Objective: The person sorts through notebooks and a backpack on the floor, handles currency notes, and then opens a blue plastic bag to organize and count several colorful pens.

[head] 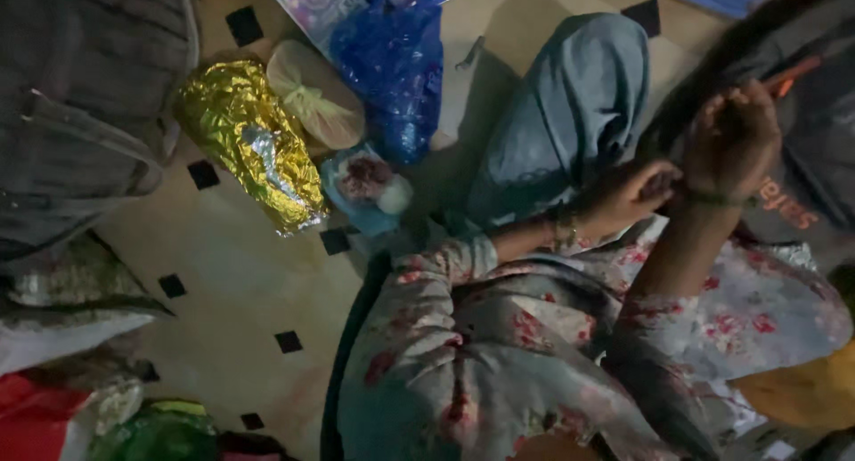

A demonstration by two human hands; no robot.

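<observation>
- My left hand (634, 194) is curled, its fingertips pinched on a dark strand or cord (670, 187) that runs between both hands; the frame is too dim to tell which it is.
- My right hand (732, 140) sits just above and right of the left hand, fingers folded shut over the upper part of the same dark strand. A thin green band circles that wrist.
- An orange pencil-like stick (793, 72) lies just above the right hand, against a dark garment (815, 149); whether my fingers touch it cannot be told.
- A blue-grey trouser knee (570, 114) rises just left of the left hand.
- Further left of that knee, on the tiled floor (232, 265): a blue plastic bag (392, 69), a pale knotted bag (313, 96), a gold foil packet (254, 145), and a small blue pouch (365, 189).
- Judgement on technique: keep both hands close together so the strand stays taut between them, hold with the fingertips rather than the palm, and rest the forearms on the flowered lap (534, 336) for steadiness.
</observation>
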